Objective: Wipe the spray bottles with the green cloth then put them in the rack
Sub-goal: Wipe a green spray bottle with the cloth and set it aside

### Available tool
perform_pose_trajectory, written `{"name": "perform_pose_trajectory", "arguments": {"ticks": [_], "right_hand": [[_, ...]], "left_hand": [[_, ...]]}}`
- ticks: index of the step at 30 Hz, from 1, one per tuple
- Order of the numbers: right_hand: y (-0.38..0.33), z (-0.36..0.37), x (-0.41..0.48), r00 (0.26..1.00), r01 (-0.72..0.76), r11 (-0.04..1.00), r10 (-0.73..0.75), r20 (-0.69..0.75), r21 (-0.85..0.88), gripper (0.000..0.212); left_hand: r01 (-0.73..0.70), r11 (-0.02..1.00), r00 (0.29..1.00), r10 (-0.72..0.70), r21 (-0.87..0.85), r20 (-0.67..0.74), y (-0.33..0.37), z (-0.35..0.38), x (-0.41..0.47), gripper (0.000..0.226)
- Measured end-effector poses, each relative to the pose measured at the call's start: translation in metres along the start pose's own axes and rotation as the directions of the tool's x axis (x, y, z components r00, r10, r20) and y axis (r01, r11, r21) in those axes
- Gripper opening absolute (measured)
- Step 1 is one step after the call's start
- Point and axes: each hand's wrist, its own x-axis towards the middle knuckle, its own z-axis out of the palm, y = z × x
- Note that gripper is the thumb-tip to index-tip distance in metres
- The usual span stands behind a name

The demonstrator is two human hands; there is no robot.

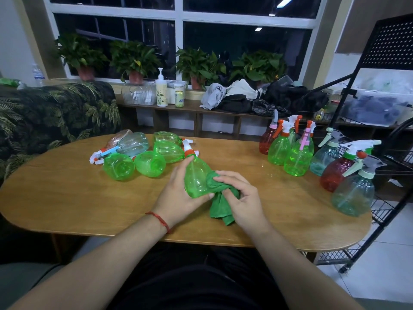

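Note:
My left hand (178,193) grips a clear green spray bottle (196,175) above the middle of the wooden table (67,198), its white and orange nozzle pointing away from me. My right hand (241,198) holds the bunched green cloth (220,204) against the bottle's right side. Several bottles lie on their sides at the left (143,155). Several more stand upright at the right (297,153), green, red and pale blue. The black wire rack (384,211) stands past the table's right end.
A leaf-patterned sofa (55,115) sits at the left. Behind the table, a low shelf (192,108) carries a pump bottle, containers and a pile of clothes, with potted plants (134,59) on the windowsill.

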Motion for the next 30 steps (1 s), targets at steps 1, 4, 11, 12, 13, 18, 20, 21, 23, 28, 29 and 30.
{"name": "perform_pose_trajectory", "arguments": {"ticks": [1,4,11,12,13,18,20,21,23,28,29,30], "right_hand": [[0.0,0.0,0.001,1.0,-0.003,1.0,0.003,-0.002,-0.005,0.046],[0.0,0.001,0.003,0.999,-0.03,1.0,0.03,-0.023,0.001,0.047],[-0.008,-0.001,0.007,0.967,-0.24,0.941,0.254,-0.032,0.239,0.046],[-0.008,0.0,0.008,0.961,-0.257,0.927,0.275,-0.028,0.275,0.049],[-0.008,0.0,0.008,0.956,-0.271,0.912,0.292,-0.026,0.308,0.052],[-0.007,-0.004,0.006,0.954,-0.258,0.91,0.292,-0.062,0.324,0.052],[-0.007,-0.006,0.006,0.958,-0.248,0.923,0.28,-0.07,0.294,0.05],[-0.006,-0.006,0.007,0.96,-0.243,0.931,0.271,-0.07,0.273,0.049],[-0.005,-0.005,0.006,0.967,-0.227,0.945,0.248,-0.062,0.234,0.048],[-0.004,-0.003,0.004,0.995,-0.087,0.995,0.088,-0.035,0.039,0.053],[-0.003,-0.003,0.003,0.998,-0.05,0.999,0.05,-0.024,-0.003,0.053],[-0.003,-0.002,0.002,1.0,-0.006,0.999,0.006,-0.01,-0.044,0.052]], "left_hand": [[-0.001,1.0,1.0,0.001,-0.001,0.003,0.0,-0.001,0.0,0.109],[-0.005,0.999,0.997,0.009,-0.046,0.078,0.004,-0.005,-0.001,0.108],[-0.042,0.984,0.965,0.085,-0.175,0.247,0.015,-0.009,-0.009,0.107],[-0.052,0.98,0.962,0.1,-0.19,0.254,0.015,-0.009,-0.009,0.106],[-0.059,0.978,0.96,0.11,-0.199,0.258,0.016,-0.009,-0.01,0.105],[-0.053,0.992,0.95,0.087,-0.119,0.301,0.017,-0.006,-0.008,0.111],[-0.073,0.995,0.953,0.09,-0.069,0.29,0.018,-0.004,-0.008,0.114],[-0.079,0.995,0.955,0.092,-0.058,0.283,0.016,-0.003,-0.007,0.115],[-0.08,0.995,0.959,0.092,-0.056,0.266,0.013,-0.002,-0.006,0.116],[-0.047,0.996,0.981,0.06,-0.072,0.187,0.006,-0.001,-0.005,0.113],[-0.037,0.997,0.986,0.048,-0.071,0.161,0.005,-0.001,-0.004,0.113],[-0.03,0.998,0.991,0.038,-0.064,0.131,0.004,-0.001,-0.004,0.113]]}}
